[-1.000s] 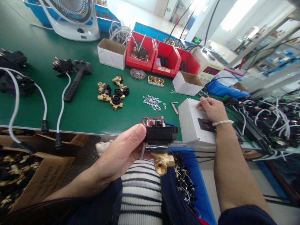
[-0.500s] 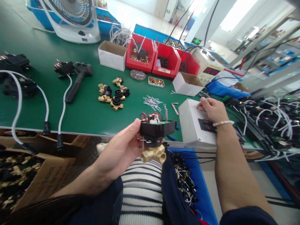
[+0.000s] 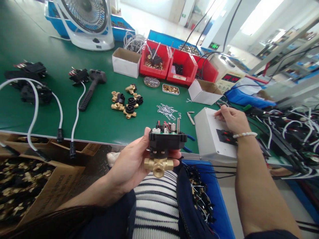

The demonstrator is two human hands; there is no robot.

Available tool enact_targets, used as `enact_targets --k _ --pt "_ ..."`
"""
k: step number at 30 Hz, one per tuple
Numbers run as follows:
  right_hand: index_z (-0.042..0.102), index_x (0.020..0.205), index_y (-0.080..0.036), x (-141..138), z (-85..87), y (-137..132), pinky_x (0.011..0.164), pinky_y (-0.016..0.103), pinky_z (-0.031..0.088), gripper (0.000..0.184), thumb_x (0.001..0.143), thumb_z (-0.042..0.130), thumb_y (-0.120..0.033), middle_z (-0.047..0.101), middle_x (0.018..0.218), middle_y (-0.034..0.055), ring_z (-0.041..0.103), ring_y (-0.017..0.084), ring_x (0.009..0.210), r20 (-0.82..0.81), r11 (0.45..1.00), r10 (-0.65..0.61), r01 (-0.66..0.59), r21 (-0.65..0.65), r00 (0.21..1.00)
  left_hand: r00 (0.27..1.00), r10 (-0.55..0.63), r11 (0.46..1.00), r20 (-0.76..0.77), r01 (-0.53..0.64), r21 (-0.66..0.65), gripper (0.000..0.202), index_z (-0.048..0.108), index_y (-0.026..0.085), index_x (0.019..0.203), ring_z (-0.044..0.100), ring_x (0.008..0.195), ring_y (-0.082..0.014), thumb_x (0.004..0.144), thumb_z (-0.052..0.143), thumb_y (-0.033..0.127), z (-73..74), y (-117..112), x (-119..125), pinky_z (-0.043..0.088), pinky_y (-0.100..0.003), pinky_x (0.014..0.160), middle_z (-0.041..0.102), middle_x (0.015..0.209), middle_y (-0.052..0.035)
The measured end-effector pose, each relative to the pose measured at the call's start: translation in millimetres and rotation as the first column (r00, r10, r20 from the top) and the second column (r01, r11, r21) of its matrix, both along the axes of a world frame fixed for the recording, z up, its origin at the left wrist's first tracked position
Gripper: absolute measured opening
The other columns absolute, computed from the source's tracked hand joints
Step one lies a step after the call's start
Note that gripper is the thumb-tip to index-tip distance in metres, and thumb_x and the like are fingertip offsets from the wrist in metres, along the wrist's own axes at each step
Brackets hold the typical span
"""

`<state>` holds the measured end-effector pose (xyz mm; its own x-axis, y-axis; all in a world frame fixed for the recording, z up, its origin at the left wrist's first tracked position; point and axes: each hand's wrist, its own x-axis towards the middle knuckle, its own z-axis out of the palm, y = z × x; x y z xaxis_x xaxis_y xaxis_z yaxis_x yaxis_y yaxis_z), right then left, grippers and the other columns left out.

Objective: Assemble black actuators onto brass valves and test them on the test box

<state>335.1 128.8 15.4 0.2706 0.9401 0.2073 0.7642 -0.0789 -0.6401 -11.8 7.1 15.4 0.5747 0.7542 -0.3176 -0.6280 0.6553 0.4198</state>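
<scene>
Head view, the only one you have. Your left hand (image 3: 129, 166) is closed around the valve assembly (image 3: 165, 146). The thumb is on its near left side and the fingers are wrapped behind and under it, with fingertips showing at the right by the brass body (image 3: 158, 165).

The assembly is held upright in the air over your lap, just in front of the edge of the green bench (image 3: 99, 122). The black housing is on top, the brass is underneath, so its long axis runs top to bottom. One round brass port faces you. The top of the housing is open, with a circuit board, red and black wires and a small metal post showing.

Your right hand (image 3: 233, 119) is off to the right and further out, resting on the white box (image 3: 208, 132). Its fingers are bent down onto the far corner, and I cannot tell whether they pinch anything there. The wrist lies over the red switches (image 3: 225, 136).

So the assembly sits left of and nearer than the right hand, with the near corner of the white box between them. Only the left hand has it.

Out on the bench are a cluster of brass fittings (image 3: 127, 101), a scatter of wire pins (image 3: 166, 111) and red bins (image 3: 156, 61) behind them.
</scene>
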Motion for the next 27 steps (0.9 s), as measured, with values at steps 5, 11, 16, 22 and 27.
enact_targets --k 5,11,16,22,27 --pt "0.065 0.067 -0.019 1.9 -2.0 1.6 0.060 0.027 0.046 0.061 0.078 0.056 -0.078 0.066 0.069 0.0059 0.054 0.014 0.058 -0.013 0.999 0.038 -0.037 0.012 0.999 1.000 0.030 0.998 -0.005 -0.030 0.051 0.040 0.069 0.007 0.098 0.075 0.074 -0.0201 0.102 0.035 0.028 0.4 0.1 1.8 0.059 -0.026 0.069 0.076 0.078 -0.0127" --pt "0.064 0.066 -0.019 3.3 -3.3 2.8 0.061 0.029 0.045 0.072 0.061 0.054 -0.091 0.066 0.068 0.0068 0.053 0.015 0.058 -0.015 0.999 0.048 -0.048 0.020 0.999 0.999 0.032 0.998 -0.001 -0.032 0.060 0.035 0.060 0.008 0.122 0.075 0.084 -0.0258 0.097 0.048 0.030 1.2 -0.4 1.9 0.058 -0.037 0.082 0.076 0.091 -0.0145" --pt "0.064 0.066 -0.020 1.2 -1.0 1.2 0.061 0.029 0.045 0.070 0.060 0.055 -0.089 0.065 0.068 0.0068 0.053 0.016 0.058 -0.015 0.999 0.037 -0.037 0.016 0.999 0.999 0.034 0.998 0.017 -0.035 0.061 0.041 0.056 0.009 0.127 0.074 0.089 -0.0272 0.096 0.053 0.036 -1.0 -1.2 1.6 0.058 -0.039 0.084 0.075 0.096 -0.0153" --pt "0.065 0.067 -0.020 0.1 -0.4 0.5 0.061 0.028 0.045 0.050 0.069 0.062 -0.069 0.066 0.068 0.0056 0.054 0.015 0.059 -0.019 1.000 0.009 -0.009 0.001 1.000 0.998 0.053 0.997 0.015 -0.054 0.063 0.043 0.057 0.008 0.128 0.074 0.088 -0.0255 0.102 0.040 0.038 -0.3 -0.9 2.1 0.057 -0.038 0.085 0.075 0.095 -0.0155" --pt "0.066 0.067 -0.020 -3.1 0.7 -1.0 0.061 0.028 0.044 0.029 0.068 0.065 -0.049 0.067 0.068 0.0039 0.054 0.015 0.058 -0.020 1.000 -0.027 0.026 -0.016 0.999 0.997 0.073 0.995 0.012 -0.074 0.069 0.049 0.061 0.007 0.123 0.074 0.084 -0.0223 0.105 0.025 0.035 3.2 -0.4 3.1 0.057 -0.037 0.085 0.076 0.087 -0.0138"
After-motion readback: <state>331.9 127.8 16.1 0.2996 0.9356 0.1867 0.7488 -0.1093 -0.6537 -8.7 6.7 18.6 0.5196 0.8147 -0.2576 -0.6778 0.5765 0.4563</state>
